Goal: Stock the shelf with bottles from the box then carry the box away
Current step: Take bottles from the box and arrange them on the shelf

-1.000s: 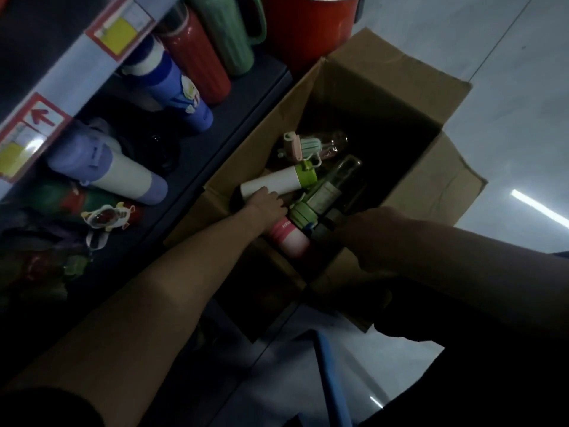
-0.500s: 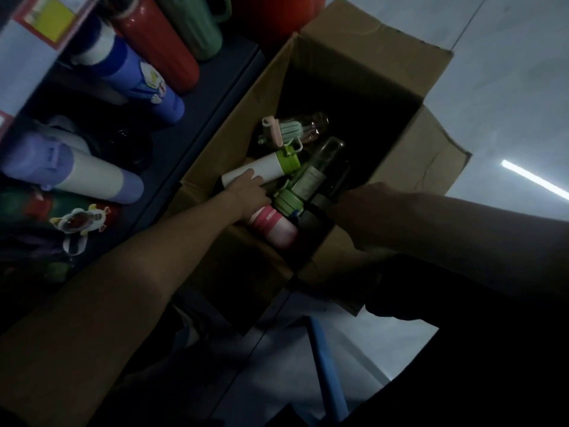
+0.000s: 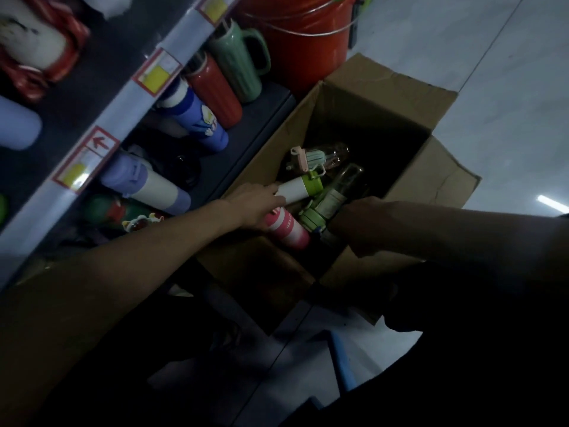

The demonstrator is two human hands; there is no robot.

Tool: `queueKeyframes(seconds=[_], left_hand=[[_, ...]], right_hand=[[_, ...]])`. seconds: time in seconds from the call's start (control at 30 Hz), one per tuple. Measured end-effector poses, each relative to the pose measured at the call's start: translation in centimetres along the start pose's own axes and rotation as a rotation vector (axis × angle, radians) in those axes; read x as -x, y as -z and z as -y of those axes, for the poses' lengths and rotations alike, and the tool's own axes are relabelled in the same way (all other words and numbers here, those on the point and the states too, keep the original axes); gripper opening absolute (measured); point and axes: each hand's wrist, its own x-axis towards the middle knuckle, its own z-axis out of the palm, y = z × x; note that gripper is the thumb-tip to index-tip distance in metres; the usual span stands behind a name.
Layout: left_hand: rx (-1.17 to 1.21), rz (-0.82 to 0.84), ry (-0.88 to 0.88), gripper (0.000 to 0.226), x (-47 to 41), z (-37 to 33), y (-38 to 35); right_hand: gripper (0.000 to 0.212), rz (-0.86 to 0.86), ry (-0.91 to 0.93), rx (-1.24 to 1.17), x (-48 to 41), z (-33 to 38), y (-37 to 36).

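Open cardboard box (image 3: 385, 84) on the floor, just beside the bottom shelf (image 3: 255, 131). The left hand (image 3: 255, 204) is inside the box, fingertips touching the base of the white bottle with green cap (image 3: 297, 188) and palm over one end of the pink bottle (image 3: 289, 229); whether it grips either cannot be told. The white bottle lies on its side, its long axis running away from the hand, cap farthest. The right hand (image 3: 354, 223) is in shadow beside the green-lidded glass bottle (image 3: 331, 200), its grasp unreadable. The left hand is nearer the shelf. The box wall stands between; a blue bottle (image 3: 197, 118) and a lavender flask (image 3: 147, 183) already occupy the shelf.
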Motion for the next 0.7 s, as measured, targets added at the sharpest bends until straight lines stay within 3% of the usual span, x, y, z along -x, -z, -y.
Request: queueKeyframes(seconds=[0.1,0.2,0.33,0.47,0.63,0.7], left_hand=[[0.177,-0.088,0.074,0.063,2.4,0.6,1.4],[0.405,-0.190,0.161,0.065,5.1,1.2,3.2],[0.722,-0.363,0.240,0.080,9.2,2.5,5.1],[0.962,-0.478,0.262,0.083,12.8,3.8,6.8],[1.287,-0.589,0.262,0.076,17.0,4.1,7.3],[1.427,-0.640,0.225,0.075,18.2,3.8,7.5]], right_hand=[[0.019,0.001,-0.035,-0.066,-0.3,0.4,0.5],[0.047,0.031,-0.084,-0.089,-0.8,1.0,1.1],[0.036,0.024,-0.103,-0.115,-0.9,1.9,3.8],[0.091,-0.035,-0.156,-0.053,-1.4,2.6,5.8],[0.107,-0.127,-0.092,-0.376,-1.6,4.4,8.5],[0.100,-0.165,-0.043,-0.515,-1.8,5.0,8.8]])
